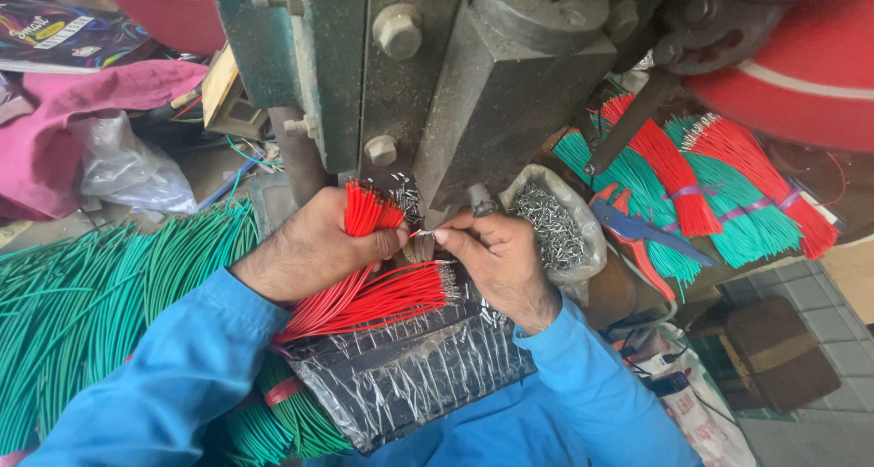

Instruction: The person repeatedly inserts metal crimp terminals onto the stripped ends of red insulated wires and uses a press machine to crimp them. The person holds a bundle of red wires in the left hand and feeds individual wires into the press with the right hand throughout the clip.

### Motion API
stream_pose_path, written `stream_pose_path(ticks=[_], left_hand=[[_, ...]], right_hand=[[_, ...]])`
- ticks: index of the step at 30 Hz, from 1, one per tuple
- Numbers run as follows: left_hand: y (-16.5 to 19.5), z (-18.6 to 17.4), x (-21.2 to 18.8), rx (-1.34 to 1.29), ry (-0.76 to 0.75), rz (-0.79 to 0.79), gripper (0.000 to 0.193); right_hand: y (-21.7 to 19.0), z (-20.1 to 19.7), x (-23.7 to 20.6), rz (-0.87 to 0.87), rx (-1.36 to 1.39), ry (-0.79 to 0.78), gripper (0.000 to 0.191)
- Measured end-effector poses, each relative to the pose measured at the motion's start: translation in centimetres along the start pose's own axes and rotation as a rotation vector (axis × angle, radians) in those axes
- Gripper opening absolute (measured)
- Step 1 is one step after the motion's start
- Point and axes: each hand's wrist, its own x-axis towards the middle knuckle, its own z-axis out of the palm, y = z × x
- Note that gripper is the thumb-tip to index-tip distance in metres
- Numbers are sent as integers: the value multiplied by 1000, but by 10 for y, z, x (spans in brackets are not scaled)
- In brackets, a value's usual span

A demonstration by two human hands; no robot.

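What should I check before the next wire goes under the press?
1. Left hand grips the red wires: ok.
2. Right hand pinches one wire tip at the press base: ok.
3. Fingers away from the pressing point: not ok, they sit right beside it.
4. Small metal parts in the bag at the right hand: ok, plenty.
5. Finished wires rest on the plastic-wrapped pad: ok.
6. Tip seated straight under the tool: cannot tell, hidden by the fingers.
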Motion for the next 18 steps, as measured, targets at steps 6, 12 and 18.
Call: stream_pose_path(ticks=[6, 12, 18], left_hand=[[1, 4, 4, 24, 7, 10, 17], [4, 11, 10, 21, 7, 27, 15], [8, 16, 11, 85, 18, -43, 17]], right_hand=[[2, -3, 1, -24, 26, 3, 13], [9, -10, 4, 9, 61, -5, 12], [8, -16, 1, 28, -40, -7, 9]])
